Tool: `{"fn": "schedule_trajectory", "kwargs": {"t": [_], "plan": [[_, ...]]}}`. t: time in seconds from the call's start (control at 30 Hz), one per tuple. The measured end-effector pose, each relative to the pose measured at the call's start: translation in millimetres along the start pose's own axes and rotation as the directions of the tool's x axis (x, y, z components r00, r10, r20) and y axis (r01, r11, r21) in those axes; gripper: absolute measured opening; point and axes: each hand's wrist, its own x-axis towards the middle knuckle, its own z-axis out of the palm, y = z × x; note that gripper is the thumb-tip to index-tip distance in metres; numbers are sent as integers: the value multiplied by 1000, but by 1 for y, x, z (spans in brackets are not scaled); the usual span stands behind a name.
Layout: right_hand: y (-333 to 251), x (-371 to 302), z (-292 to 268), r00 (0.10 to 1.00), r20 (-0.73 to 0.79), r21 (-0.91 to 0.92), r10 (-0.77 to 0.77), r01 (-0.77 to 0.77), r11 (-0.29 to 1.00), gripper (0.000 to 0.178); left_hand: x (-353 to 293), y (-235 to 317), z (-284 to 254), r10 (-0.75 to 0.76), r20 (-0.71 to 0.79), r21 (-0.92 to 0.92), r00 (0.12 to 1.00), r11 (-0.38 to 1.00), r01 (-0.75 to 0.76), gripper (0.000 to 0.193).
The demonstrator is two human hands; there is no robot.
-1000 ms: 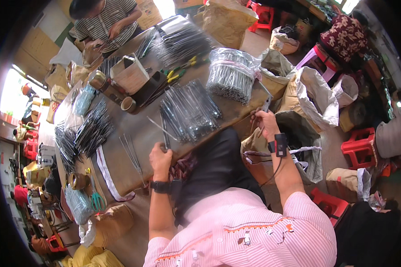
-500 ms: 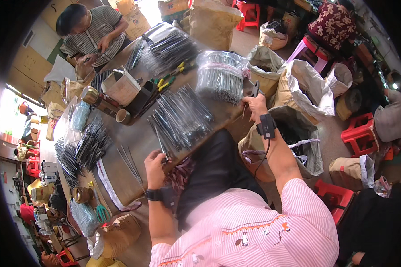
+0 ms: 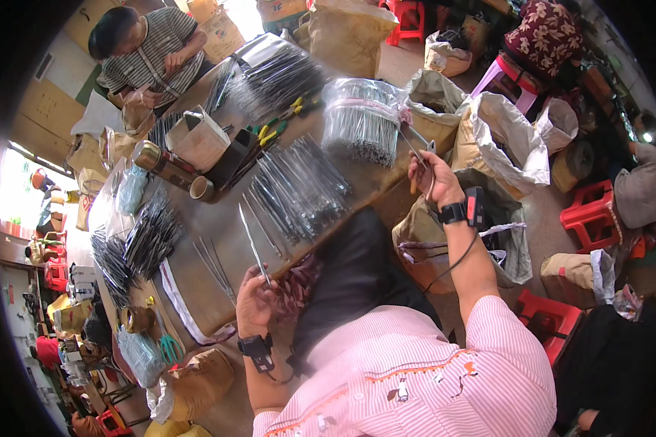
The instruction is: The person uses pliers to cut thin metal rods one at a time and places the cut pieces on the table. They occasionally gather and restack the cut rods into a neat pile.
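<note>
My left hand (image 3: pixel 255 304), at the table's near edge, pinches the lower end of a long thin metal strip (image 3: pixel 251 237), which points up and away over the tabletop. Off the table's right corner, my right hand (image 3: pixel 437 182) is closed around a slim metal hand tool (image 3: pixel 424 162) with an orange part by the fingers; its exact kind is unclear. A spread pile of similar strips (image 3: pixel 299 189) lies between my hands. One loose strip (image 3: pixel 264 227) rests beside the pile. A plastic-wrapped bundle of strips (image 3: pixel 361 127) stands near my right hand.
More strip piles (image 3: pixel 153 229) lie at the table's left, near scissors (image 3: pixel 170 348) and a white ribbon (image 3: pixel 178 302). Yellow-handled pliers (image 3: pixel 272 135), a carton (image 3: pixel 197 142) and a flask (image 3: pixel 160 164) sit further back. Open sacks (image 3: pixel 499 146) line the right; a person (image 3: pixel 160 51) sits across.
My right hand has turned and drawn slightly nearer, so the metal tool shows more. My left hand has moved a little nearer and its strip now stands apart from the pile.
</note>
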Motion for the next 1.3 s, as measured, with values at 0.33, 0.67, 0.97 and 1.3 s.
{"fn": "schedule_trajectory", "kwargs": {"t": [0.33, 0.67, 0.97, 1.3], "plan": [[24, 3, 17, 984, 175, 185, 41, -74, 980, 8, 1, -16, 12, 26, -1, -23, 1000, 999, -26, 21], [42, -41, 42, 1000, -30, -163, 1, -6, 987, 8, -5, -25, 23, -19, 84, 74, 996, 997, 13, 17], [107, -99, 109, 994, 109, -526, 18, 42, 849, 20, -10, -39, 62, -82, 224, 180, 971, 983, 42, 22], [170, -110, 130, 949, 280, -723, -144, 307, 618, 10, -19, -42, 82, 116, 273, 233, 955, 955, -183, 17]]}}
